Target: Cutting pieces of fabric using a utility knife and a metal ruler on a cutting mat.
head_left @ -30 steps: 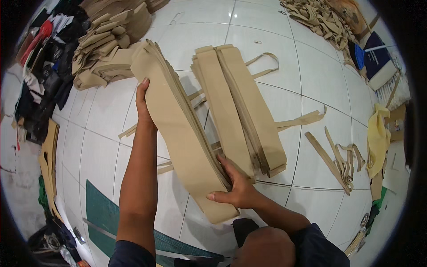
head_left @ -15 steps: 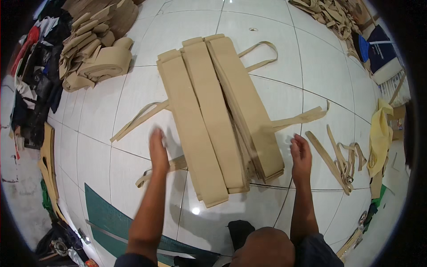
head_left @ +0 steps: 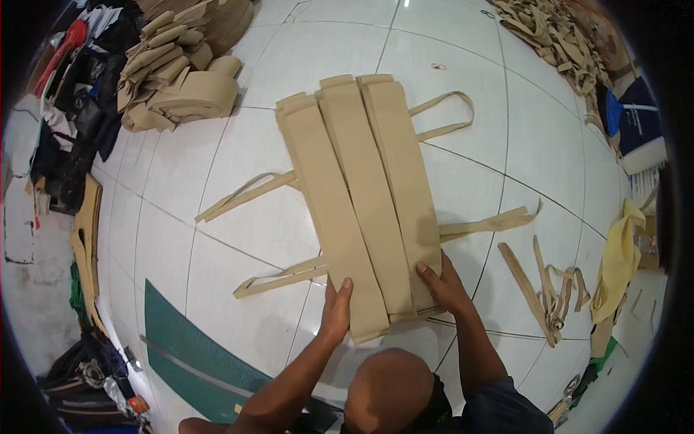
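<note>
Three long stacks of tan fabric strips lie side by side on the floor: a left stack (head_left: 336,217), a middle stack (head_left: 370,188) and a right stack (head_left: 406,159). My left hand (head_left: 337,309) grips the near left edge of the left stack, thumb on top and fingers partly hidden at the side. On the opposite side my right hand (head_left: 444,283) holds the near end of the right stack in the same way. Tan cloth ties stick out from beneath: a left tie (head_left: 249,194), a nearer left tie (head_left: 282,278), a right tie (head_left: 484,223) and a far loop (head_left: 471,108).
Loose tan straps (head_left: 546,296) lie to the right, near a yellow cloth (head_left: 619,260). Rolled tan fabric (head_left: 191,94) is piled at the far left, with more tan scraps (head_left: 553,36) at the far right. A green cutting mat (head_left: 195,347) lies near left.
Both hands have come inward from beside the stacks and now hold their outer edges. The right stack has moved left against the middle one, closing the gap between them.
</note>
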{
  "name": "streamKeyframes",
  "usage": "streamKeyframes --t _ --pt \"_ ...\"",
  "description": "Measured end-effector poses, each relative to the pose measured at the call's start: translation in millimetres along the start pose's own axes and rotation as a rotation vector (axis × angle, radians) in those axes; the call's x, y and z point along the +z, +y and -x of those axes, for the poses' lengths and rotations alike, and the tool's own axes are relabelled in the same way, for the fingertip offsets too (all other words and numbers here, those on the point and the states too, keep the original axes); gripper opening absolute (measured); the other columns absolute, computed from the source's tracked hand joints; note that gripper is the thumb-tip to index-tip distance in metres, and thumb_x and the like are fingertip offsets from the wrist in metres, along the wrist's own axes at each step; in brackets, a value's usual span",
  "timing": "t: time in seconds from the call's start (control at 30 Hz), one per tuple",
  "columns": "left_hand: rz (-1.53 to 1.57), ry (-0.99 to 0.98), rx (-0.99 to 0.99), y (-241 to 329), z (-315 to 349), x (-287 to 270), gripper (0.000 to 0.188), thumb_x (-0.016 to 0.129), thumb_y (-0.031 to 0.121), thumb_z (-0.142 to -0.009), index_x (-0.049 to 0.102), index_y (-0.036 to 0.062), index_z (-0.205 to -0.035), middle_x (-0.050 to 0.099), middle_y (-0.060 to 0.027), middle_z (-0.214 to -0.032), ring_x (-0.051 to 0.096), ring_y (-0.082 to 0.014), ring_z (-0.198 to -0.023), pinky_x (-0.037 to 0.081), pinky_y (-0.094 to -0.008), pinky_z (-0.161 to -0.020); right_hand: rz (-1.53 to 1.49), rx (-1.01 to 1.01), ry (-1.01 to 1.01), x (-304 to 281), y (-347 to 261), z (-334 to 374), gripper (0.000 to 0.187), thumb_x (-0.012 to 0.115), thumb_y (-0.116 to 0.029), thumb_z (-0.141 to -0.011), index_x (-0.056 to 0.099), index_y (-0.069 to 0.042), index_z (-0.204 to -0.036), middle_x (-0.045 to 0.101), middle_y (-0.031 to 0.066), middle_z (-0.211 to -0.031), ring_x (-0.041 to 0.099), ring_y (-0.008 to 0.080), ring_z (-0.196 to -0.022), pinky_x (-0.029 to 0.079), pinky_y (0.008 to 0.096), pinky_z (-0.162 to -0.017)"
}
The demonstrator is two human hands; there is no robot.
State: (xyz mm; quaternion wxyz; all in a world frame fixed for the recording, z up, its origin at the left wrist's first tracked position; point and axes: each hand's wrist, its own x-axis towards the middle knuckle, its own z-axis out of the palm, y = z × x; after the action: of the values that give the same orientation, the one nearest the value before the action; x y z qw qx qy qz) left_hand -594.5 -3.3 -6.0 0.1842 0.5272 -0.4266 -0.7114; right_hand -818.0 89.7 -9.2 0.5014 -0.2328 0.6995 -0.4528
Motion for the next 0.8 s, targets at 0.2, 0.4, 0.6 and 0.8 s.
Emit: streamKeyframes --t 0.2,0.4,0.6,0.8 --pt "-0.193 -0.009 0.013 20 0 -6 0.056 0.044 0.03 -0.102 0.034 -0.0054 -0.144 0.049 -0.0208 -0.139 0.045 -0.0282 -0.13 0.034 -0.0374 -0.109 0.198 0.029 0.005 -3 -14 -7 0.075 0.069 -0.035 -0.088 0.039 0.005 -0.143 0.05 0.0284 -0.134 0.054 0.0363 -0.122 0.041 0.0418 -0.104" --pt "-0.685 0.259 0.196 32 -24 -64 0.111 0.067 0.058 -0.082 0.02 -0.022 -0.142 0.038 -0.0382 -0.141 0.039 -0.0399 -0.136 0.03 -0.041 -0.113 0.575 -0.15 0.355 -33 -80 -61 0.072 0.072 -0.041 -0.086 0.049 0.005 -0.137 0.059 0.023 -0.118 0.061 0.0282 -0.097 0.051 0.0354 -0.085" --pt "-0.388 0.151 -0.007 86 -111 -20 0.112 0.065 0.063 -0.083 0.015 -0.0133 -0.149 0.035 -0.032 -0.148 0.037 -0.0358 -0.139 0.031 -0.0392 -0.114 0.329 -0.047 0.206 -55 -86 -242 0.092 0.039 -0.071 -0.093 0.041 0.007 -0.143 0.049 0.0236 -0.142 0.048 0.0306 -0.132 0.039 0.0375 -0.107" --pt "-0.104 0.016 -0.055 97 -134 -35 0.094 0.064 0.057 -0.087 0.026 -0.0068 -0.145 0.044 -0.0238 -0.143 0.047 -0.0319 -0.129 0.04 -0.0386 -0.106 -0.202 0.168 -0.179 14 -129 -236 0.1 0.035 -0.078 -0.09 0.034 0.003 -0.149 0.044 0.0211 -0.148 0.044 0.0312 -0.135 0.038 0.0403 -0.109"
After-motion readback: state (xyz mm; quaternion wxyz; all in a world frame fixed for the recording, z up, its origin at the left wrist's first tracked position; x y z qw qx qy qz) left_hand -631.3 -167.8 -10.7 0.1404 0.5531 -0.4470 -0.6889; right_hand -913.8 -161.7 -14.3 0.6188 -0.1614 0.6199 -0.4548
